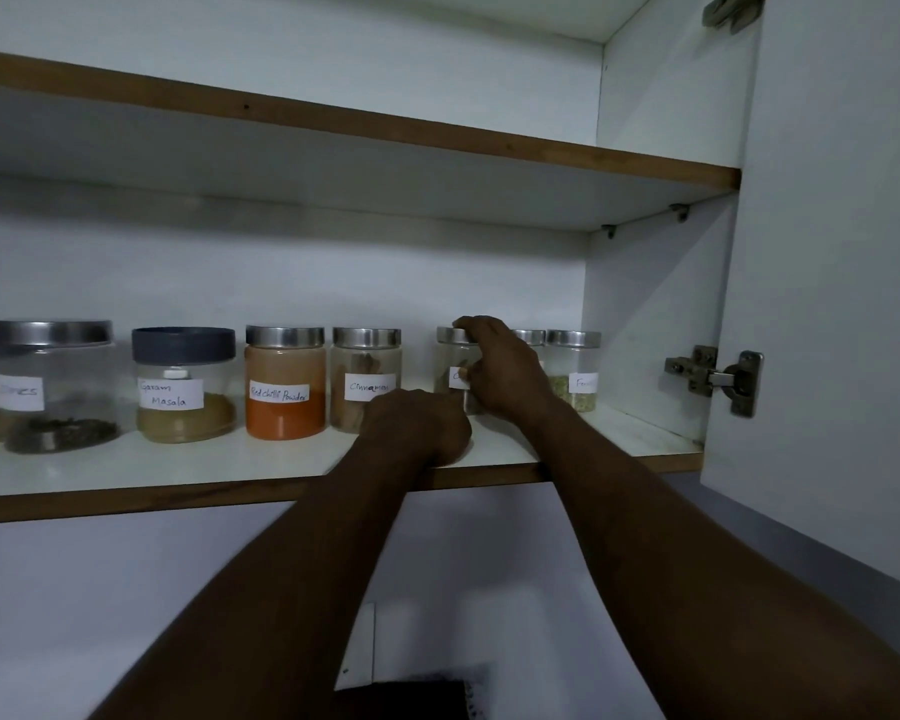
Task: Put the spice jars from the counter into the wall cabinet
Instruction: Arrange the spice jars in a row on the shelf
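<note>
A row of labelled spice jars stands on the lower shelf [178, 467] of the open wall cabinet. My right hand [500, 368] grips a clear steel-lidded jar [450, 363] from the right, fingers over its lid; its label is mostly hidden. My left hand [419, 426] is curled in a fist on the shelf just in front of the cinnamon jar [366, 379], holding nothing that I can see. To the left stand the red chilli powder jar [285, 381] and the garam masala jar [184, 384]. To the right is a jar of green seeds [575, 371].
A large clear jar [55, 384] with dark spice sits far left. Another steel lid [528, 336] shows behind my right hand. The upper shelf [385, 132] looks bare. The open cabinet door [842, 252] with its hinge [715, 379] stands at the right.
</note>
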A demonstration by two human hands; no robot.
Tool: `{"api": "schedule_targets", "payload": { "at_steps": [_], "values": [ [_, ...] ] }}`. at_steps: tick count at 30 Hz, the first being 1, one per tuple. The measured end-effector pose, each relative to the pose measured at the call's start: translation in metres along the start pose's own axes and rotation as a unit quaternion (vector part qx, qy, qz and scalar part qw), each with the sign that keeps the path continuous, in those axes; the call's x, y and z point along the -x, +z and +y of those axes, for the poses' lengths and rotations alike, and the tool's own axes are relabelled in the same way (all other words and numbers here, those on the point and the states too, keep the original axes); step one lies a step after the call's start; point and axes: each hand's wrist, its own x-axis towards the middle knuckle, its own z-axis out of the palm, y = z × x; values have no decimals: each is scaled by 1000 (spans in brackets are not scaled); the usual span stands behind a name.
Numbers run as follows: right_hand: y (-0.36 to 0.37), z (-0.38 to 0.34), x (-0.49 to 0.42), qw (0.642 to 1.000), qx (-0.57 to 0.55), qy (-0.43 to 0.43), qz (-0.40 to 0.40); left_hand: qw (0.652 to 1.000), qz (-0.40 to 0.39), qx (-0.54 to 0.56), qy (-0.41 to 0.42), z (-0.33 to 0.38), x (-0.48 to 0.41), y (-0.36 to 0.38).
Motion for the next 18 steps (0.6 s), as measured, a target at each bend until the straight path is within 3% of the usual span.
{"api": "schedule_targets", "payload": {
  "at_steps": [18],
  "values": [
    [5, 10, 3, 1000, 20, 7, -19, 999, 31, -20, 30, -3, -9, 7]
  ]
}}
